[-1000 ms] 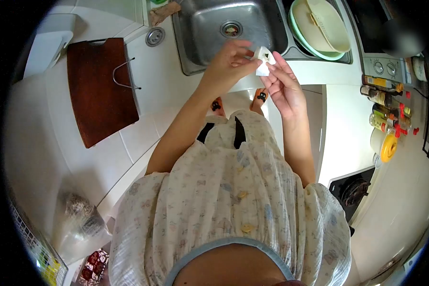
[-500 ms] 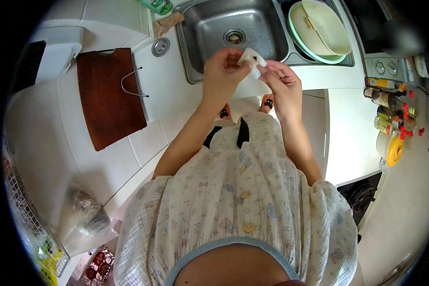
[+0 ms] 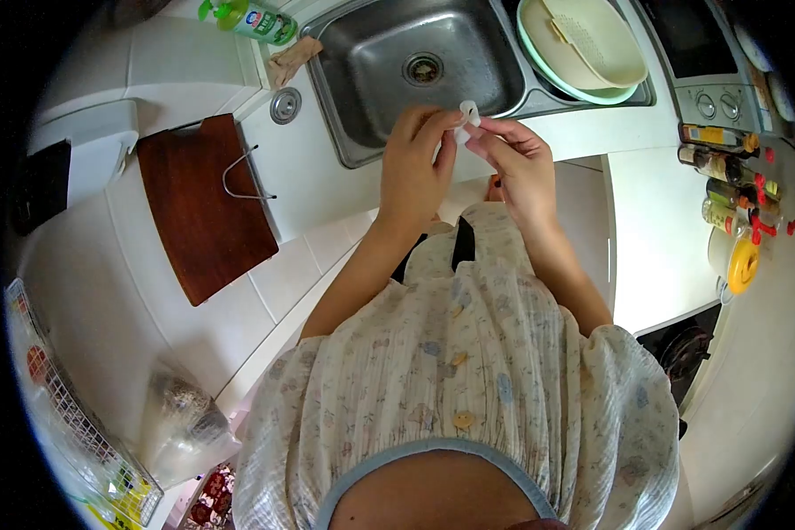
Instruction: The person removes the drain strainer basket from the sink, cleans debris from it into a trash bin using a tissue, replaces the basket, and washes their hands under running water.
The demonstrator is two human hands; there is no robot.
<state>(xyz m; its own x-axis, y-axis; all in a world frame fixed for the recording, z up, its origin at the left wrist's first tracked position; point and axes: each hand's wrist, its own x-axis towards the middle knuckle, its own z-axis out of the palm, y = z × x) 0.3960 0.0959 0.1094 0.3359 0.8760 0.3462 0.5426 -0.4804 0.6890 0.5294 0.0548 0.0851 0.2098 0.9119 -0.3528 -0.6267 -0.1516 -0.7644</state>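
White scrap (image 3: 465, 119), small and crumpled, pinched between the fingers (image 3: 442, 124) of both hands, closed on it from either side above the front rim of the sink, toward twelve o'clock in the head view. Left hand (image 3: 415, 172) gripping it at nine o'clock of the scrap, thumb and forefinger tight; right hand (image 3: 519, 163) gripping it at three o'clock, fingertips touching the left's. Just beyond at twelve o'clock, steel sink (image 3: 371, 62) with its drain (image 3: 422, 68) in the middle. At one o'clock, cream colander (image 3: 592, 40) nested in a green basin (image 3: 548, 66) in the neighbouring bowl. Out at ten o'clock of the hands, round metal plug (image 3: 284, 105) on the white surface (image 3: 309, 177), a brown rag (image 3: 293, 57) behind it, and a green soap bottle (image 3: 252, 19) lying farther back. At nine o'clock, dark wooden cutting board (image 3: 205, 208) with a wire handle (image 3: 243, 174) resting on it. Far off at three o'clock, row of condiment bottles (image 3: 724, 168) and a yellow-lidded jar (image 3: 738, 263). Down at seven o'clock, clear plastic bag (image 3: 181, 420) beside a wire rack (image 3: 71, 415).
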